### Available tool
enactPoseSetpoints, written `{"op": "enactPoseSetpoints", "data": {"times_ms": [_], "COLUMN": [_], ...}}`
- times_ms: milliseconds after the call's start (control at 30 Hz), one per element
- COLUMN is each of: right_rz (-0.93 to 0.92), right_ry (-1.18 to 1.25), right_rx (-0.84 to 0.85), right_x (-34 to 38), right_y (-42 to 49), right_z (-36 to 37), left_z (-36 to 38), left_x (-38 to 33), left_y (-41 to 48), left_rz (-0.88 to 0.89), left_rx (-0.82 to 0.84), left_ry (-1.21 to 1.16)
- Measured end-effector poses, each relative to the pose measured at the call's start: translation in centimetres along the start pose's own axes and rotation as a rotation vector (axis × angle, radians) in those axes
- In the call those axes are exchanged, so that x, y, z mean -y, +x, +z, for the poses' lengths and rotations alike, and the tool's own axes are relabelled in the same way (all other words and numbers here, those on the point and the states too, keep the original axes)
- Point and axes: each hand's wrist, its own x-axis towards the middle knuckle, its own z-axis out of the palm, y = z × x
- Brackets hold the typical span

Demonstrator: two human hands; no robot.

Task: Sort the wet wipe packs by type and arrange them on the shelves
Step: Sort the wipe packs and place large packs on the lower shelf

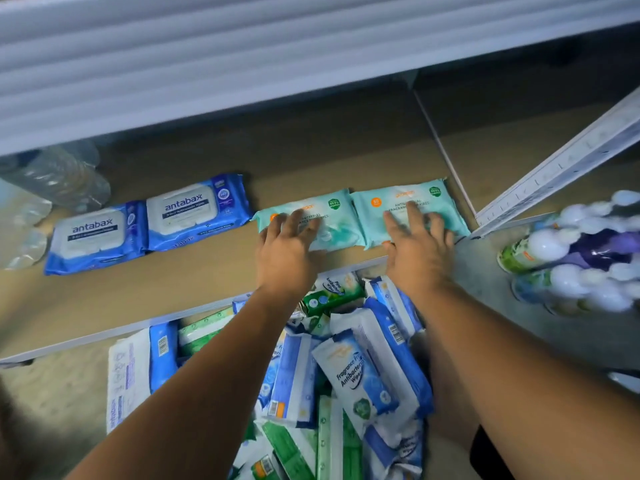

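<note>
Left hand [287,252]: spread on left teal pack [341,230]
Right hand [417,252]: spread on right teal pack [377,216]
Blue packs [197,213]: left of hands
Pile [363,368]: under wrists

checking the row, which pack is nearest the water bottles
The left-end blue antabax pack; the other antabax pack and both teal packs lie farther right.

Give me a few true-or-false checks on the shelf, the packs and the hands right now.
1. Two blue antabax packs lie on the shelf. True.
2. The left hand grips a blue pack. False: it rests with spread fingers on the left teal pack.
3. The right hand rests on the right teal pack. True.
4. The blue packs lie right of the teal ones. False: they lie left of them.
5. A pile of mixed packs lies below the shelf. True.
</note>
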Motion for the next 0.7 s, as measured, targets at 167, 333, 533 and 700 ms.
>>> {"op": "enactPoseSetpoints", "data": {"times_ms": [167, 333, 533, 700], "right_rz": [0.043, 0.064, 0.074, 0.061], "right_ry": [0.04, 0.058, 0.025, 0.041], "right_rx": [0.004, 0.015, 0.031, 0.059], "right_x": [0.2, 0.1, -0.2, -0.2], "right_y": [2.7, 5.1, 7.4, 9.2], "right_z": [-0.3, -0.8, -0.8, -1.4], "left_z": [0.4, 0.1, -0.2, -0.6], "left_x": [0.0, -0.6, -0.7, -0.8], "left_y": [3.1, 4.9, 7.4, 9.3], "left_rz": [0.032, 0.034, 0.065, 0.051], "left_rx": [0.058, 0.094, 0.079, 0.104], "left_ry": [0.069, 0.05, 0.041, 0.04]}}
